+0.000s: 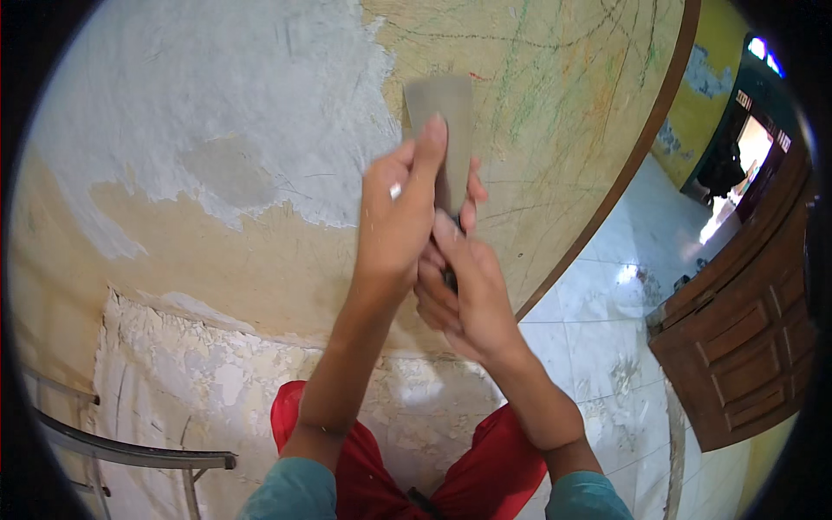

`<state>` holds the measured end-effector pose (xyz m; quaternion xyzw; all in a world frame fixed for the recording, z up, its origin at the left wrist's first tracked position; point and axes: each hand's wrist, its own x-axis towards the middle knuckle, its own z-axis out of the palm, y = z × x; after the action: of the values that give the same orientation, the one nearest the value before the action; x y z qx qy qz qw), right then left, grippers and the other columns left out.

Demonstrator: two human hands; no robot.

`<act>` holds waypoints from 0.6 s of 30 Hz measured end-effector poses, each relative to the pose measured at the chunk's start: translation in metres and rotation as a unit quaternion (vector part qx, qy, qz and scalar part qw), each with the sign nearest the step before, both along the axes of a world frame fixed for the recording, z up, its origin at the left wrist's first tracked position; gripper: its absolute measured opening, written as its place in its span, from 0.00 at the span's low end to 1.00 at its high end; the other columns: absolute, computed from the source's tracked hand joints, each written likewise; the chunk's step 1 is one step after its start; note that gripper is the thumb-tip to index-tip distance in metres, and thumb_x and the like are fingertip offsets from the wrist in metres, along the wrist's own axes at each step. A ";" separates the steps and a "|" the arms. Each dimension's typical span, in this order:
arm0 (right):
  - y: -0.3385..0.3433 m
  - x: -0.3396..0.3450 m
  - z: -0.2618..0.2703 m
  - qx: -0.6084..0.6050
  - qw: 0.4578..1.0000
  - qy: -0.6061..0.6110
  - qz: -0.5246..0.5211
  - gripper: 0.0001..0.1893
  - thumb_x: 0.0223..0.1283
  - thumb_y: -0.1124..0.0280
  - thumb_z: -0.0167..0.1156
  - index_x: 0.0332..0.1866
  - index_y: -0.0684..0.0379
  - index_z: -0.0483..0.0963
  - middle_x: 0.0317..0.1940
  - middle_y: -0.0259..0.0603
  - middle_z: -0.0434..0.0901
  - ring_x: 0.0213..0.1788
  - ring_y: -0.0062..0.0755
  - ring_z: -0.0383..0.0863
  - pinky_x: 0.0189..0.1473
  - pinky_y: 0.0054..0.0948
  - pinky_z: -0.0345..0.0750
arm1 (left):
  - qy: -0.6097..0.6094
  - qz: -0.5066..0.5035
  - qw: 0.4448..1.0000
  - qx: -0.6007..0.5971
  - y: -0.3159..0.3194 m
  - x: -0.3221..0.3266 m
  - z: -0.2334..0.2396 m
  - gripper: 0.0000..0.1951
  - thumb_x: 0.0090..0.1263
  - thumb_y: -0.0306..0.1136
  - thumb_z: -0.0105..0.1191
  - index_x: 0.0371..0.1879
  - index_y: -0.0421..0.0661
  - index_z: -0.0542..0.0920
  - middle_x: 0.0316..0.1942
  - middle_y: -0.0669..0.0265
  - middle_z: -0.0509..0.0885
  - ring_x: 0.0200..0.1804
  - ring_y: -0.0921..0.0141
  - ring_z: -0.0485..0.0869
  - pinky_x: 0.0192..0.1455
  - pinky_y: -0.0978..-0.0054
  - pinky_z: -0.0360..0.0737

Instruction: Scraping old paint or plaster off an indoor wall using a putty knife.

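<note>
A wide metal scraper [448, 97] stands upright in front of the wall, its broad edge uppermost. My left hand [393, 208] grips the blade, with the thumb laid along its face and some fingers curled behind it. Below, my right hand [478, 286] is closed around the dark handle, most of which the fingers hide. Behind both hands is a wall of yellowish paint [312, 273] covered in crayon-like scribbles at upper right. To the left, a large ragged patch of whitish bare surface [279, 97] shows. Whether the scraper's edge touches the wall I cannot tell.
Paint flakes and debris [227, 383] litter the floor along the wall's foot. A metal-framed stand or ladder [136, 455] is at lower left. At right, a brown trim edge [601, 201] ends the wall, beyond which are white tiles [585, 286] and a brown panelled door [741, 364].
</note>
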<state>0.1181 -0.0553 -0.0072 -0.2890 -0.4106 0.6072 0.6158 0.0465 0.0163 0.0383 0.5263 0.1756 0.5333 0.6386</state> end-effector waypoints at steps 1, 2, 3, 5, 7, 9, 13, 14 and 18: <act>0.001 -0.001 0.008 0.003 1.000 -0.007 0.004 0.20 0.73 0.53 0.40 0.27 0.54 0.60 0.09 0.26 0.54 0.08 0.15 0.49 0.12 0.18 0.50 | -0.016 0.023 0.999 0.037 0.001 -0.001 0.008 0.26 0.73 0.54 0.45 0.31 0.38 0.77 0.20 0.63 0.79 0.16 0.77 0.74 0.18 0.81 0.70; 0.001 -0.002 0.016 0.021 1.000 0.001 0.015 0.20 0.73 0.52 0.40 0.27 0.54 0.60 0.09 0.26 0.55 0.08 0.15 0.49 0.12 0.18 0.50 | -0.022 0.027 0.999 0.040 -0.003 -0.004 0.011 0.26 0.73 0.54 0.45 0.31 0.38 0.77 0.20 0.63 0.79 0.16 0.77 0.74 0.18 0.81 0.70; 0.005 -0.006 0.022 0.041 0.999 0.011 0.021 0.20 0.73 0.52 0.40 0.28 0.54 0.60 0.09 0.26 0.55 0.08 0.15 0.49 0.12 0.18 0.50 | 0.004 -0.002 0.999 0.035 -0.001 -0.007 0.014 0.26 0.72 0.54 0.44 0.31 0.38 0.77 0.20 0.64 0.79 0.16 0.77 0.74 0.17 0.82 0.70; 0.006 -0.018 0.003 0.039 0.999 0.016 0.000 0.20 0.73 0.51 0.40 0.28 0.54 0.60 0.09 0.26 0.55 0.08 0.15 0.49 0.12 0.17 0.50 | 0.031 -0.034 0.998 0.035 0.004 -0.015 0.013 0.26 0.72 0.55 0.44 0.31 0.39 0.77 0.20 0.64 0.79 0.16 0.77 0.75 0.16 0.83 0.69; 0.000 -0.021 -0.023 0.026 0.999 0.022 -0.024 0.20 0.73 0.50 0.40 0.28 0.54 0.60 0.09 0.26 0.55 0.08 0.16 0.49 0.12 0.17 0.51 | 0.136 -0.033 0.990 0.019 0.003 -0.020 -0.013 0.27 0.72 0.56 0.43 0.32 0.39 0.77 0.21 0.65 0.80 0.17 0.78 0.76 0.13 0.84 0.67; -0.004 -0.020 -0.039 0.012 1.000 0.003 -0.016 0.23 0.72 0.47 0.37 0.29 0.55 0.60 0.10 0.27 0.55 0.08 0.16 0.49 0.12 0.18 0.52 | 0.123 -0.056 0.991 -0.002 0.001 -0.021 -0.032 0.27 0.73 0.57 0.42 0.33 0.41 0.78 0.22 0.65 0.81 0.18 0.80 0.76 0.11 0.85 0.65; 0.000 -0.001 -0.041 0.046 0.998 -0.011 -0.048 0.27 0.72 0.43 0.28 0.30 0.57 0.62 0.11 0.28 0.57 0.09 0.17 0.52 0.13 0.18 0.53 | 0.070 -0.051 0.996 -0.015 -0.007 -0.014 -0.045 0.23 0.74 0.51 0.43 0.39 0.39 0.77 0.27 0.63 0.83 0.18 0.83 0.76 0.15 0.85 0.68; -0.006 0.001 -0.040 0.071 0.995 -0.028 -0.065 0.25 0.73 0.48 0.31 0.32 0.58 0.64 0.12 0.28 0.60 0.12 0.15 0.54 0.15 0.17 0.55 | 0.048 -0.007 0.998 0.033 -0.014 -0.014 -0.049 0.21 0.74 0.47 0.44 0.42 0.37 0.76 0.29 0.62 0.84 0.19 0.82 0.76 0.18 0.85 0.70; -0.007 -0.003 -0.036 0.122 0.957 -0.127 -0.228 0.11 0.69 0.67 0.51 0.32 0.61 0.67 0.17 0.25 0.64 0.20 0.10 0.60 0.22 0.15 0.58 | 0.055 0.060 0.987 0.139 -0.028 -0.018 -0.052 0.19 0.77 0.39 0.39 0.49 0.33 0.75 0.45 0.55 0.82 0.46 0.70 0.82 0.45 0.78 0.77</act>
<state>0.1152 -0.0625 -0.0433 -0.3727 -0.4797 0.3538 0.7112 0.0285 -0.0118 -0.0141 0.6271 0.1655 0.5600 0.5155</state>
